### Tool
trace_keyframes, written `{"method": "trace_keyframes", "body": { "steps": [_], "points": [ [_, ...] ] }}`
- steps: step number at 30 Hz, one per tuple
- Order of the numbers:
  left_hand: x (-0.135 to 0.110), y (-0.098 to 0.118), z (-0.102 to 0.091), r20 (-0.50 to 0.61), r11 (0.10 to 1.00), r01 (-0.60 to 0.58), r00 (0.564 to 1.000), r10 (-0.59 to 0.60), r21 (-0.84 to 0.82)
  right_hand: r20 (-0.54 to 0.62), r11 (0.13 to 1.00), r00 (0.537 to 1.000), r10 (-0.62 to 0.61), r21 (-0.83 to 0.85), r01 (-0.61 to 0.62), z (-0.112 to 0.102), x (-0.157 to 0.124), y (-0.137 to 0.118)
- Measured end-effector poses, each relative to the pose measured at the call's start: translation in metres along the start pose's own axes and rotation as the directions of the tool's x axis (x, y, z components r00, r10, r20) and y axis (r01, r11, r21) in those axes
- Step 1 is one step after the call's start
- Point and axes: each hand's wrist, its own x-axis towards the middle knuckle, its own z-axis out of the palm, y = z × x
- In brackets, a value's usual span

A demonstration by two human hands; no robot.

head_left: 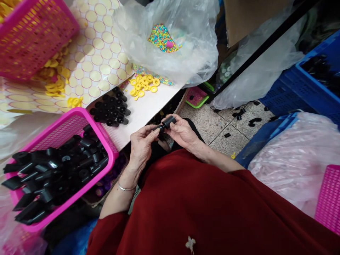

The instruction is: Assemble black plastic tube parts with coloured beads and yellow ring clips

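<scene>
My left hand (145, 141) pinches a slim black plastic piece (158, 128) between thumb and fingers. My right hand (183, 131) grips a wider black plastic cylinder (169, 122), its end against the slim piece; whether the two are joined I cannot tell. Both hands are in front of my lap, just off the table edge. On the white table (138, 120) left of them, several black cylinders (110, 106) stand grouped upright. Yellow plastic rings (143, 85) lie in a loose pile behind these.
A pink basket (113, 154) full of black parts stands at the left. Another pink basket (39, 39) sits at the back left beside yellow pieces. A clear bag (196, 53) holds colored beads (163, 39). Blue crates (287, 88) and scattered black pieces (239, 114) are at the right.
</scene>
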Motion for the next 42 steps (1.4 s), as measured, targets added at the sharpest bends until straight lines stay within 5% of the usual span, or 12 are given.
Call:
{"method": "trace_keyframes", "body": {
  "steps": [4,7,9,11,14,18,24,26,29,33,37,42],
  "points": [
    [0.002,-0.005,-0.001,-0.005,0.997,-0.029,1.000,0.029,0.069,-0.021,1.000,1.000,0.004,-0.014,-0.004,0.004,-0.001,0.005],
    [0.003,-0.014,-0.001,-0.048,0.948,-0.183,0.978,0.202,0.258,-0.098,1.000,0.995,0.021,-0.004,-0.022,0.010,-0.003,0.010],
    [0.005,-0.022,-0.002,-0.016,0.817,-0.369,0.908,0.419,0.443,-0.151,0.999,0.988,0.039,0.007,-0.038,0.014,-0.005,0.013],
    [0.008,-0.032,-0.004,0.086,0.610,-0.533,0.790,0.607,0.586,-0.186,0.998,0.981,0.058,0.011,-0.056,0.017,-0.005,0.015],
    [0.012,-0.044,-0.009,0.235,0.338,-0.637,0.643,0.729,0.693,-0.185,0.993,0.976,0.118,-0.011,-0.122,0.017,-0.004,0.018],
    [0.017,-0.039,-0.023,0.299,0.200,-0.615,0.609,0.735,0.763,-0.012,0.957,0.961,0.275,-0.090,-0.275,0.014,-0.002,0.021],
    [0.026,-0.030,-0.060,-0.082,0.270,-0.185,0.665,0.743,0.945,-0.024,0.846,0.987,0.161,-0.512,-0.151,0.006,0.007,0.024],
    [0.031,-0.034,-0.071,-0.192,0.310,-0.057,0.674,0.714,0.949,0.065,0.719,0.996,0.058,-0.695,0.004,0.007,0.020,0.027],
    [0.038,-0.041,-0.079,-0.268,0.384,-0.017,0.688,0.675,0.923,0.246,0.444,0.964,-0.097,-0.857,0.263,0.019,0.050,0.039],
    [0.052,-0.042,-0.077,-0.351,0.509,-0.040,0.679,0.645,0.860,0.328,0.190,0.940,-0.095,-0.921,0.341,0.043,0.099,0.062],
    [0.072,-0.041,-0.075,-0.352,0.558,-0.063,0.716,0.603,0.828,0.273,0.198,0.952,-0.140,-0.934,0.297,0.054,0.138,0.078],
    [0.080,-0.041,-0.069,-0.362,0.611,-0.099,0.728,0.583,0.785,0.190,0.331,0.966,-0.176,-0.913,0.240,0.048,0.160,0.073]
  ]
}}
